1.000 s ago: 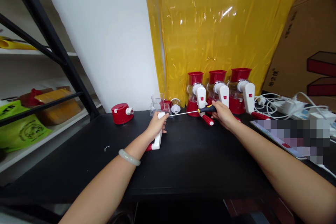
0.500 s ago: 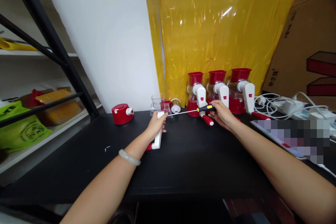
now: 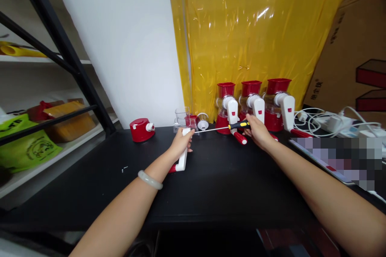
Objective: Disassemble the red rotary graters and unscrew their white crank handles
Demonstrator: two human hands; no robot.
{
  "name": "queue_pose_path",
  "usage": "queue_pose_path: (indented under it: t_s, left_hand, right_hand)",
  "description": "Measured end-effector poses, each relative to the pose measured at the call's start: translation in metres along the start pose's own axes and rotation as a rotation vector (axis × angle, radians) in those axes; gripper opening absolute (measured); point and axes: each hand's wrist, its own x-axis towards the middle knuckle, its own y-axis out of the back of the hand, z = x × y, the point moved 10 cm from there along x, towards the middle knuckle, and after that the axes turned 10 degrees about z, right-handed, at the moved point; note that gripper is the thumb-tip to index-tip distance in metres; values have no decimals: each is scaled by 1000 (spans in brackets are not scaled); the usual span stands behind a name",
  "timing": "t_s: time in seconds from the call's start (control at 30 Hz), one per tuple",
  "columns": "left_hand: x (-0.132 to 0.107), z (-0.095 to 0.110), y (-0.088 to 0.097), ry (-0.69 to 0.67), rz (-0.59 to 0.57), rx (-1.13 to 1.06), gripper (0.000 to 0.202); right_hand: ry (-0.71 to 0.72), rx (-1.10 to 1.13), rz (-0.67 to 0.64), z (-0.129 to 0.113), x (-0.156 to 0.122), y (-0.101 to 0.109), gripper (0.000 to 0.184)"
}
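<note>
Your left hand (image 3: 180, 143) grips a white crank handle (image 3: 182, 160) with a red end, held upright on the black table (image 3: 211, 184). It looks like light, rigid, smooth plastic (grip mid-length). Your right hand (image 3: 258, 133) closes around a screwdriver (image 3: 224, 127) by its black-and-yellow grip, the thin shaft reaching the crank's top. Three red-and-white hand-crank grinders (image 3: 251, 102) stand just behind.

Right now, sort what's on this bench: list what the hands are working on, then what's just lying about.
In hand:
left hand gripping white crank handle
right hand holding screwdriver, tip at the handle's top

Lying about:
three assembled red grinders
red base
clear hopper
charger cables
</note>
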Motion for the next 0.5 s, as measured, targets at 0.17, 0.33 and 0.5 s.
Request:
queue_pose_path:
  t_s: [0.17,0.33,0.5]
  left_hand:
    - [1,-2,0,-1,-6,-10,31]
    - [4,-2,2,-2,10,-18,34]
    - [2,-2,1,-4,4,-8,32]
  right_hand:
    - [-84,84,16,5,-2,0,39]
    - [-123,164,22,6,-1,-4,34]
    - [-167,208,56,3,-3,-1,16]
